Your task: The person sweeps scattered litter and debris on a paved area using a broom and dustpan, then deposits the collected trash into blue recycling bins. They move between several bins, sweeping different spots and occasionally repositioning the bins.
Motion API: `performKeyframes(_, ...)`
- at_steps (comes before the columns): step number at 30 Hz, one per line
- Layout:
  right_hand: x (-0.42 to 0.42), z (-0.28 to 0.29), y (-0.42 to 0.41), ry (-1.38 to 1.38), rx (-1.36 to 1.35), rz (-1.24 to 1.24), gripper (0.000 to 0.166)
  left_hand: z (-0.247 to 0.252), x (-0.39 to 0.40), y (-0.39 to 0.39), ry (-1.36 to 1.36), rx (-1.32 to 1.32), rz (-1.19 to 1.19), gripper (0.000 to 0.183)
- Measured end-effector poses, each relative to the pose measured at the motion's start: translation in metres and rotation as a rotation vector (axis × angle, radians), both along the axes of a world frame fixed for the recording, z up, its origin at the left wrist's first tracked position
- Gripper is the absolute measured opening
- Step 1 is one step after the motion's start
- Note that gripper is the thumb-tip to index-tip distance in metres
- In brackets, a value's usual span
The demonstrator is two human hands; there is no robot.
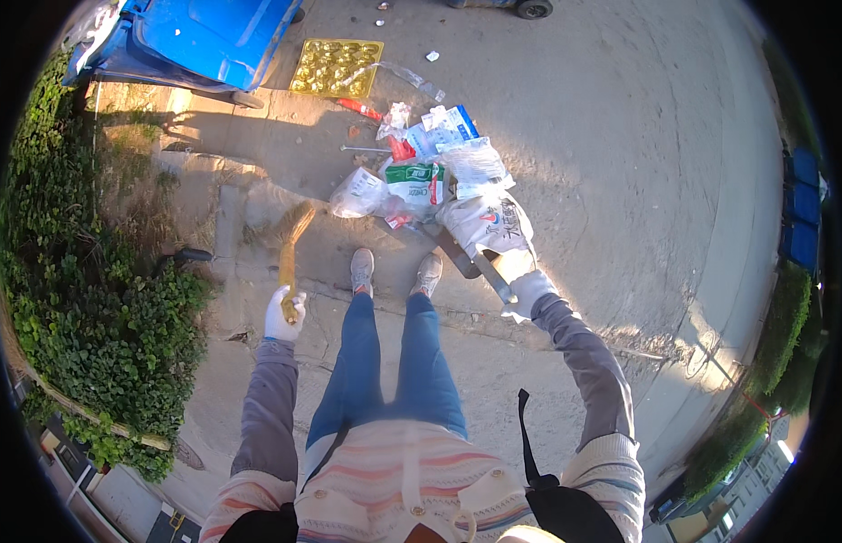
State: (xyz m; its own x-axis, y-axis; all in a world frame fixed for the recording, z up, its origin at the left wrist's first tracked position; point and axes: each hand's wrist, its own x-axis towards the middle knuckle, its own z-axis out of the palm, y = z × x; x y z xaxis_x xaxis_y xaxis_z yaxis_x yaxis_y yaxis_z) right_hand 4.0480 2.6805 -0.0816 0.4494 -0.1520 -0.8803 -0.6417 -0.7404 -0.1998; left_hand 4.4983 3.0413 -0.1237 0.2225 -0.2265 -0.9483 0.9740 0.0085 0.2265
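My left hand (284,313), in a white glove, grips a short straw hand broom (288,266) by its handle, bristles pointing forward. My right hand (531,293), also gloved, is closed around the end of a grey metal handle (495,277) and touches the edge of a white printed bag (485,220). The handle seems to belong to a dark dustpan (456,252), partly hidden under the bag. Beyond my shoes lies a heap of litter: a green-and-white package (415,182), a clear plastic bag (360,193), a white plastic wrapper (474,166) and a blue-and-white packet (444,130).
A blue wheeled bin (197,41) stands at the upper left, near a gold plastic tray (336,68) on the pavement. A green hedge (115,339) borders the left side. Several blue bins (801,210) stand far right. A red wrapper (360,108) lies beyond the heap.
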Motion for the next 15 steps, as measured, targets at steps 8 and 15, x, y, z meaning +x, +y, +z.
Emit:
performKeyframes(8,-0.064,0.049,0.031,-0.130,-0.099,-0.951,0.040,-0.004,-0.025,-0.013,0.043,-0.002,0.117,0.028)
performKeyframes(15,-0.126,0.016,-0.057,-0.426,-0.167,-1.883,0.030,-0.028,-0.038,-0.028,0.139,-0.167,0.298,0.030)
